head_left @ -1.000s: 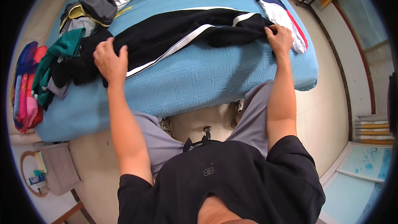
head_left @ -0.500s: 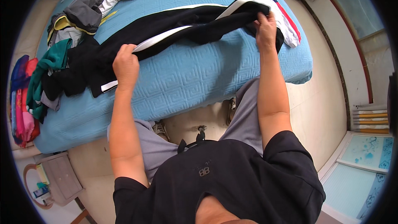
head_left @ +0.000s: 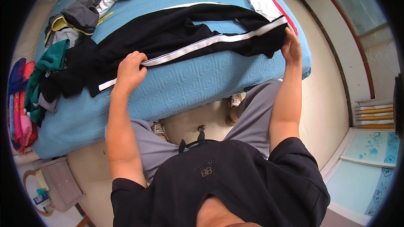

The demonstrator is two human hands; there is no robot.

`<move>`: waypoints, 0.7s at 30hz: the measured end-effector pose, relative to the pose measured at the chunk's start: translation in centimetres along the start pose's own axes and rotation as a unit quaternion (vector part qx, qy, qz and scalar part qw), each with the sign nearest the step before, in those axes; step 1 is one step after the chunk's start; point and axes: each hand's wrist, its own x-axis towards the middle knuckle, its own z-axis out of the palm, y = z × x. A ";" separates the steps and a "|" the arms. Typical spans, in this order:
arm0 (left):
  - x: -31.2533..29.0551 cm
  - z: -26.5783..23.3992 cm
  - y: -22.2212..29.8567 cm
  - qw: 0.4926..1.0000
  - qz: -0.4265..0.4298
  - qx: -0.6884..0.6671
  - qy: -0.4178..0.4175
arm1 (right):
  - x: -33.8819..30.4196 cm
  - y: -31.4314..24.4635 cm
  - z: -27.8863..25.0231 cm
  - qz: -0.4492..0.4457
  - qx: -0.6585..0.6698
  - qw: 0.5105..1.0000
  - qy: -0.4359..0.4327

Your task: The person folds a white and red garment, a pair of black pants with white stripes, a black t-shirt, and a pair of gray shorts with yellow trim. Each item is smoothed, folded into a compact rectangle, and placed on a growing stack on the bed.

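Observation:
Black track pants [head_left: 168, 29] with a white side stripe lie stretched across the bed, their legs pointing right. My left hand [head_left: 131, 72] is closed on the near edge, pinching the cloth beside the stripe. At the leg's right end, my right hand [head_left: 291, 47] grips the hem, its fingers partly behind the cloth. The near leg lies fairly flat, its stripe showing along most of its length. Just beyond the hem is a folded white garment [head_left: 257, 3] with navy and red edges, partly covered by the pants.
The bed has a blue quilted cover [head_left: 185, 84]. Grey and yellow clothes [head_left: 80, 14] are heaped at the far left, near a green garment [head_left: 46, 65]. Pink and blue cloth [head_left: 19, 109] hangs at the left edge. A small cabinet [head_left: 61, 183] stands lower left.
My right hand has moved right and slightly down with the hem, drawing the near leg out straighter and flatter. The stripe now shows unbroken. My left hand has shifted slightly down.

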 end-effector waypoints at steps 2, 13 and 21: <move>0.0 0.0 0.1 1.000 0.004 0.010 -0.008 | -1.2 0.3 0.0 0.067 -0.093 0.993 -0.032; 0.3 -1.8 -5.9 0.937 -0.136 0.218 0.237 | -1.8 2.2 -0.6 0.122 -0.620 0.773 0.049; -1.6 -3.7 -9.4 0.870 -0.390 0.214 0.211 | -3.1 2.7 3.2 0.126 -0.584 0.785 -0.166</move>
